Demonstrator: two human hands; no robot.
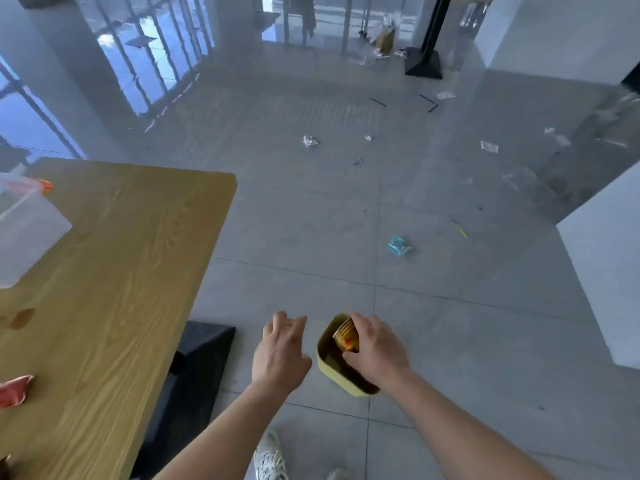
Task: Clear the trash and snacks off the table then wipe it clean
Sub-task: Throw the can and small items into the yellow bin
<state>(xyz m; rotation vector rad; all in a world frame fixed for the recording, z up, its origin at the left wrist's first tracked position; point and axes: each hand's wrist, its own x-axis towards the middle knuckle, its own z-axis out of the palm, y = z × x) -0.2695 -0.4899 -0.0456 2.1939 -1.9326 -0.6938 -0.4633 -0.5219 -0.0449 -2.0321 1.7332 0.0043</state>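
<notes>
Right hand grips the cup by its ribbed wall, fingers and thumb curled round it; it looks light, thin and crushable, so a gentle side hold suits; cup sits at the hand's nine o'clock, over the bin; left hand spread, empty, at the bin's nine o'clock.

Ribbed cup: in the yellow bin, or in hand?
In hand. The right hand grips the ribbed cup at the mouth of the yellow bin, not yet released. The left hand hovers open beside it.
</notes>
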